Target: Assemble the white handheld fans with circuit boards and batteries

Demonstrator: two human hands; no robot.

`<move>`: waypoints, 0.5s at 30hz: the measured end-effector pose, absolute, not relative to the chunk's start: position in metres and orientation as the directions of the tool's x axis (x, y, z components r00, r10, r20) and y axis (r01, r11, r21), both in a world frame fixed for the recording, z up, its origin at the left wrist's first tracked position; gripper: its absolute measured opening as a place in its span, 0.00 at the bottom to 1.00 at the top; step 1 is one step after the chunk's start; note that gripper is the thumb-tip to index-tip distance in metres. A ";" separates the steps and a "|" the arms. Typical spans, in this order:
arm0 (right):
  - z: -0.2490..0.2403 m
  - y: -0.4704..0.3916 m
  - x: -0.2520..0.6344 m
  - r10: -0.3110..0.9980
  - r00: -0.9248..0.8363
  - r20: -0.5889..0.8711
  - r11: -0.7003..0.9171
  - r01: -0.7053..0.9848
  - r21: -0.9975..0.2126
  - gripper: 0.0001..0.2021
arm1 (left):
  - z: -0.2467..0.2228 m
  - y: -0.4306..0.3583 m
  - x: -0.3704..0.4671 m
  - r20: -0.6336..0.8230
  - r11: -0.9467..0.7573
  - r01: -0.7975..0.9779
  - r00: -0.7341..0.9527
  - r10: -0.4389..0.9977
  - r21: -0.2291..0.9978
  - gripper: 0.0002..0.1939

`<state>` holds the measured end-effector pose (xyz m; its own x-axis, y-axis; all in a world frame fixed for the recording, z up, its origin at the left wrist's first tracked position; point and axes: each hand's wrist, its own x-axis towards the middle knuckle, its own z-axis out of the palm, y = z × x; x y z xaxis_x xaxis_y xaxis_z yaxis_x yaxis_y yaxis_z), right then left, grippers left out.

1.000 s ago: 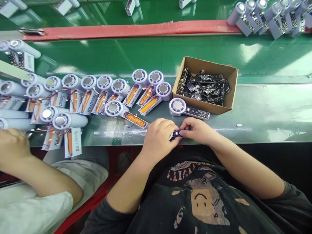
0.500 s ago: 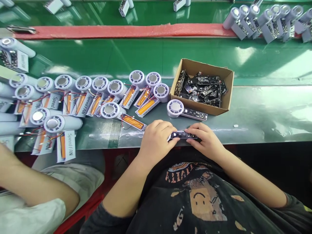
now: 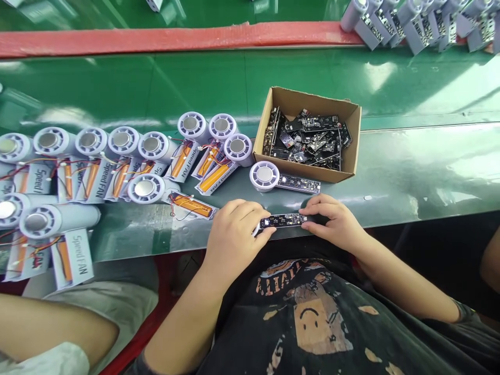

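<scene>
At the bench edge, my left hand (image 3: 237, 232) is wrapped round a handheld fan, most of which it hides. A black circuit board (image 3: 282, 221) lies along the fan's handle, facing up, running out to the right from my left fingers. The thumb and fingers of my right hand (image 3: 332, 221) pinch the far end of that board and handle. Just beyond my hands rests another fan (image 3: 264, 176), its round grille up and a black board (image 3: 299, 183) in its handle.
A cardboard box (image 3: 312, 173) of loose circuit boards stands behind my hands. Several fans with orange batteries (image 3: 213, 177) and loose wires crowd the left. A red strip (image 3: 175, 40) crosses the green surface, with more fans (image 3: 410, 21) at back right. A co-worker's arm (image 3: 58, 325) shows lower left.
My view has shifted, so the bench things sit further left. My right fingers have slid towards the right end of the board, leaving more of it showing.
</scene>
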<state>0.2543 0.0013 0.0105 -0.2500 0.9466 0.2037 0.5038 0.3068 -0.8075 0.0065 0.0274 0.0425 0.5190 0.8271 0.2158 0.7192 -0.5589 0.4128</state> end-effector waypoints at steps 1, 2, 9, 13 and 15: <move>0.011 0.001 0.254 0.945 -0.257 0.202 0.309 0.503 -0.807 0.08 | 0.042 0.027 0.006 0.219 -0.560 0.720 0.518 0.827 0.411 0.07; 0.011 0.001 0.254 0.944 -0.264 0.199 0.311 0.507 -0.804 0.07 | 0.042 0.027 0.006 0.222 -0.560 0.720 0.517 0.827 0.409 0.07; 0.022 0.000 0.246 0.938 -0.325 0.123 0.316 0.651 -0.690 0.08 | 0.044 0.028 0.008 0.198 -0.561 0.719 0.530 0.825 0.411 0.09; 0.027 -0.004 0.245 0.941 -0.334 0.060 0.295 0.719 -0.630 0.09 | 0.046 0.030 0.008 0.168 -0.550 0.726 0.532 0.830 0.413 0.06; 0.029 -0.006 0.241 0.945 -0.320 0.070 0.299 0.753 -0.586 0.12 | 0.046 0.030 0.009 0.158 -0.546 0.734 0.532 0.832 0.404 0.07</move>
